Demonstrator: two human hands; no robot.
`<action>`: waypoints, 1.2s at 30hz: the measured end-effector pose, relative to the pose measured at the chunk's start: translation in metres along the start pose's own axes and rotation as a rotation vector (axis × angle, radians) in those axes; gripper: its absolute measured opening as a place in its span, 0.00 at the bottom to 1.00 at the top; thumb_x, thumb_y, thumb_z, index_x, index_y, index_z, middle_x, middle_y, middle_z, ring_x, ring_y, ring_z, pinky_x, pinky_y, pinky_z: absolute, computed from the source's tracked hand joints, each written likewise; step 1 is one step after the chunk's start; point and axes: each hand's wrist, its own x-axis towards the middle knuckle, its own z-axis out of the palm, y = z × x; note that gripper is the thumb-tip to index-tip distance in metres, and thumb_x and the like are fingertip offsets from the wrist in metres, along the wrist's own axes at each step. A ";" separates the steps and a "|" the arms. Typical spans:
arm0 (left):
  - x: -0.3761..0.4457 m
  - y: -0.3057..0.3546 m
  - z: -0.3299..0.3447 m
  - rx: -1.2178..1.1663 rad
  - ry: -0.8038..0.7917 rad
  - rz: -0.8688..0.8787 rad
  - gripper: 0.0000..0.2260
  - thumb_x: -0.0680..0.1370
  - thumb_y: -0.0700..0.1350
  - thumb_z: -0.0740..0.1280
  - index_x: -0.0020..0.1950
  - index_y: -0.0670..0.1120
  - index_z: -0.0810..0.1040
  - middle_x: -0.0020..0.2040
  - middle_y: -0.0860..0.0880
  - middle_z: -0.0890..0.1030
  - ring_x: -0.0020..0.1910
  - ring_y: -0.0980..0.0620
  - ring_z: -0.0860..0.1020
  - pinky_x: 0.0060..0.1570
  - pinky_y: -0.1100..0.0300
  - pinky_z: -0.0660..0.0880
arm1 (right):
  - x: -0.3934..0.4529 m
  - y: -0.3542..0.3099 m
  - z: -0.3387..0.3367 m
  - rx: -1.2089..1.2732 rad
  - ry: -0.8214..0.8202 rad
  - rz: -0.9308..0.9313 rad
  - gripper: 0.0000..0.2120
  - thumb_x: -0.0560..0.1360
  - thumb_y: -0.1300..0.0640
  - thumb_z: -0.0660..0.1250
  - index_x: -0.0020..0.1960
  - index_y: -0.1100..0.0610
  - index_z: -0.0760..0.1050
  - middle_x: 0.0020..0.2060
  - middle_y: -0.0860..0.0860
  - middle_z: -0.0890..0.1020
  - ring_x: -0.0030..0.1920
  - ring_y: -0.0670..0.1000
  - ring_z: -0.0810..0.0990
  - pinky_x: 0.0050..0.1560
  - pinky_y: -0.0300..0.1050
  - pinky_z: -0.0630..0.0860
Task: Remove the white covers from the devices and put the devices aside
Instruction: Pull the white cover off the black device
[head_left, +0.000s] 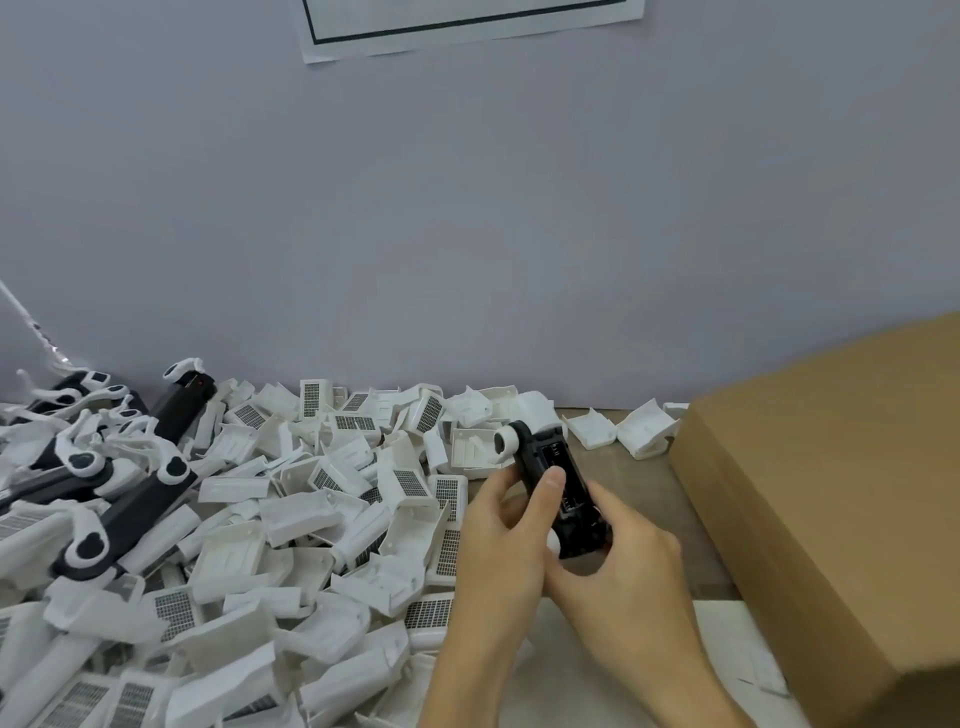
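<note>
Above the right end of the table (639, 457), both hands hold one black device (563, 493) tilted, its white ring end up and away from the person. Left hand (498, 551) curls round the device from the left, thumb pressed on its open face; right hand (623, 566) curls round its lower end. Just left lies a big heap of white covers (311, 519), reaching the wall (467, 208). Black devices with white clips (130, 514) lie on the heap's far left. A cardboard box (831, 493) stands at right
</note>
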 end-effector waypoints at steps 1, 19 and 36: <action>0.000 0.000 0.000 0.005 -0.003 0.017 0.07 0.80 0.48 0.69 0.57 0.50 0.83 0.48 0.54 0.87 0.50 0.59 0.85 0.44 0.68 0.79 | 0.000 -0.001 0.000 -0.021 -0.010 -0.013 0.20 0.66 0.43 0.72 0.57 0.33 0.77 0.47 0.34 0.83 0.50 0.37 0.82 0.48 0.37 0.79; 0.001 -0.016 -0.002 0.375 -0.164 0.212 0.19 0.75 0.34 0.65 0.54 0.56 0.83 0.48 0.54 0.86 0.49 0.52 0.85 0.51 0.46 0.82 | 0.013 0.019 -0.006 0.500 0.012 0.195 0.35 0.66 0.49 0.81 0.70 0.46 0.72 0.56 0.39 0.83 0.59 0.40 0.81 0.59 0.43 0.78; -0.001 -0.014 0.002 0.231 0.006 0.217 0.11 0.77 0.41 0.70 0.54 0.55 0.75 0.47 0.53 0.86 0.47 0.52 0.84 0.48 0.47 0.82 | 0.015 0.016 -0.006 0.681 0.142 0.183 0.31 0.68 0.44 0.76 0.68 0.52 0.75 0.58 0.43 0.84 0.60 0.39 0.81 0.60 0.41 0.78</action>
